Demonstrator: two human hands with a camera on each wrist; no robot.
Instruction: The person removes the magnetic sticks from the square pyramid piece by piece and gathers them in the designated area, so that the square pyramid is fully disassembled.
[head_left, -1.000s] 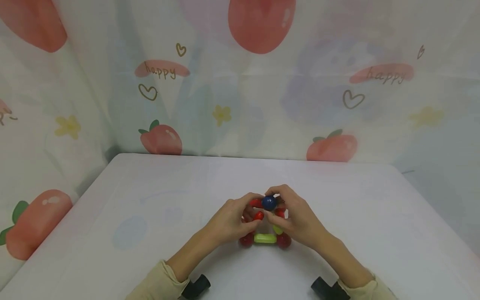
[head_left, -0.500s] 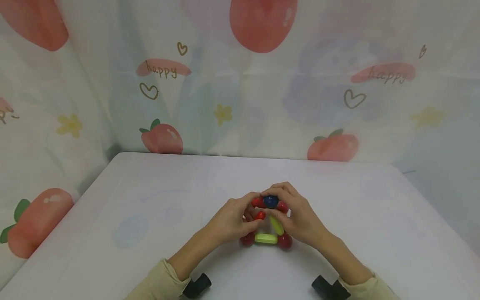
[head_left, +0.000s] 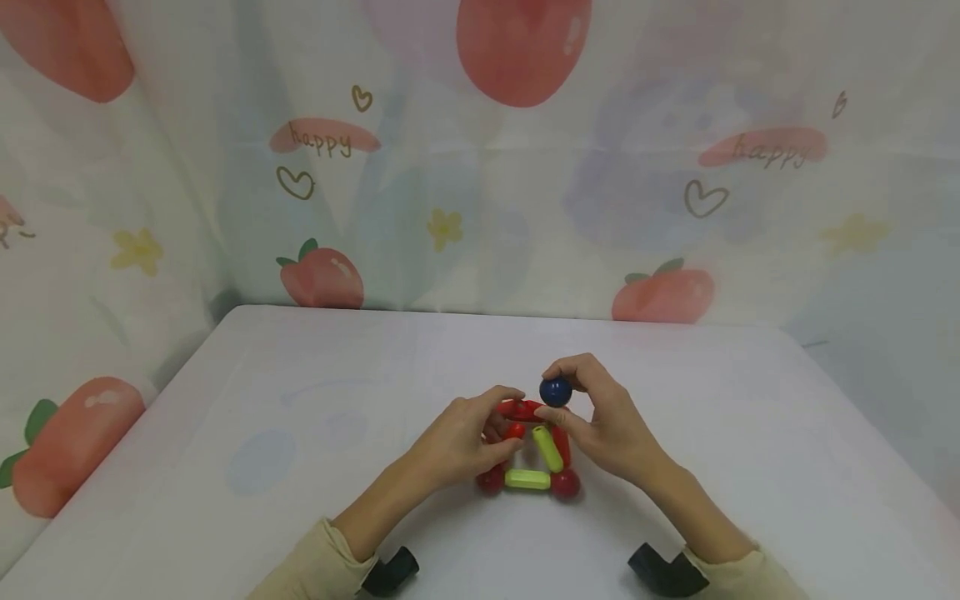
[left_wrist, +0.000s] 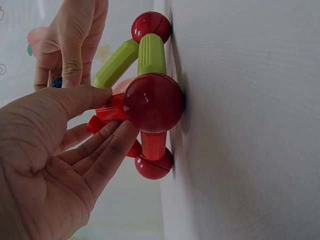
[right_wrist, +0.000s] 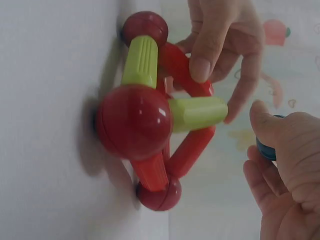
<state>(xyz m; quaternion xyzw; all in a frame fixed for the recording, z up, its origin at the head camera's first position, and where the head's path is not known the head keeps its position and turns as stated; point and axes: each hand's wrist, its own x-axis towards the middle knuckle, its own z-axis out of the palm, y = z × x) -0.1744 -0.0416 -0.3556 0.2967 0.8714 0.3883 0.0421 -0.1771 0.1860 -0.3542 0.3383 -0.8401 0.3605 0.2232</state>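
Note:
A frame of magnetic building sticks and balls stands on the table. It has red balls point(right_wrist: 135, 121) at its lower corners, a lime green stick point(head_left: 527, 479) along the near side and another green stick point(right_wrist: 199, 113) leaning up. Red sticks point(right_wrist: 192, 152) make up other sides. My left hand point(head_left: 465, 435) pinches a red stick point(right_wrist: 180, 70) of the frame between thumb and fingers. Above the frame's right side, my right hand point(head_left: 609, 427) holds a dark blue ball point(head_left: 556, 392) with thumb and fingertips. In the left wrist view the blue ball is mostly hidden.
The white table point(head_left: 322, 450) extends around the frame, with a printed curtain point(head_left: 487, 183) behind its far edge. Black wrist cameras point(head_left: 392, 572) sit at both sleeves, near the front of the table.
My right hand has lifted the blue ball up and to the right, off the tops of the sticks. My left hand stays in place on the frame.

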